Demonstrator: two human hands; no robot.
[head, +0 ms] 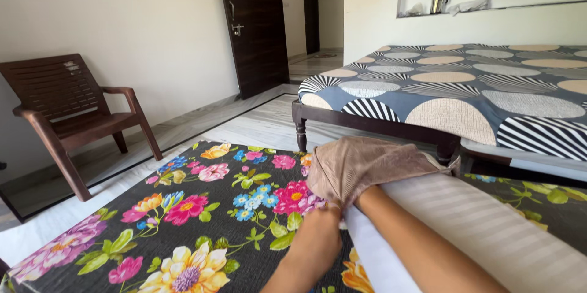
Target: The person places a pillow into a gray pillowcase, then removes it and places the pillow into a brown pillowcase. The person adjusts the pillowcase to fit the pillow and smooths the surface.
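I saw both hands (333, 204) under brown cloth (361, 167), grip hidden, mid-covering white striped roll (489, 226) on floral sheet (183, 219); next, tug cloth snug

A dark floral bedsheet (183, 219) carries a white striped pillow (489, 232) with brown cloth (361, 167).

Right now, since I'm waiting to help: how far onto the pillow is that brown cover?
Barely started, it seems. Done: the brown cover caps the far end of the white striped pillow. In hand: the left hand and right hand meet its edge, fingers hidden. Left: most of the pillow is bare.
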